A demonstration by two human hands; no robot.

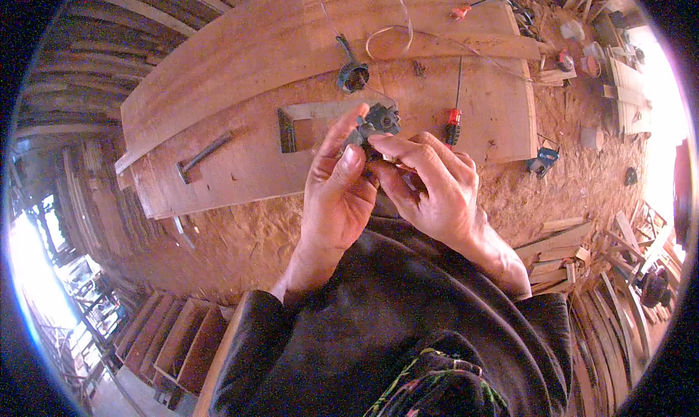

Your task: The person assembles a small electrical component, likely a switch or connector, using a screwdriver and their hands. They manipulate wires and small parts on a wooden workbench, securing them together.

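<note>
My left hand (336, 191) grips a small dark part (381, 117) with a knobbly, toothed outline, holding it up between thumb and fingers above the board's near edge. My right hand (435, 188) is closed against the same part's near side, thumb and index finger pinching at it; the fingers hide what exactly is between them. Just beyond, a black round fitting (354, 76) with a cord lies on the wooden board (233, 89). To the right rests a screwdriver (453, 118) with a red and black handle.
A hammer-shaped tool (205, 155) lies on the board's left part, near a rectangular cut-out (328, 111). A thin wire (389, 28) loops across the top, and an orange plug (460, 12) sits far right. A blue tool (543, 161) and wood scraps (557, 249) lie right of the board.
</note>
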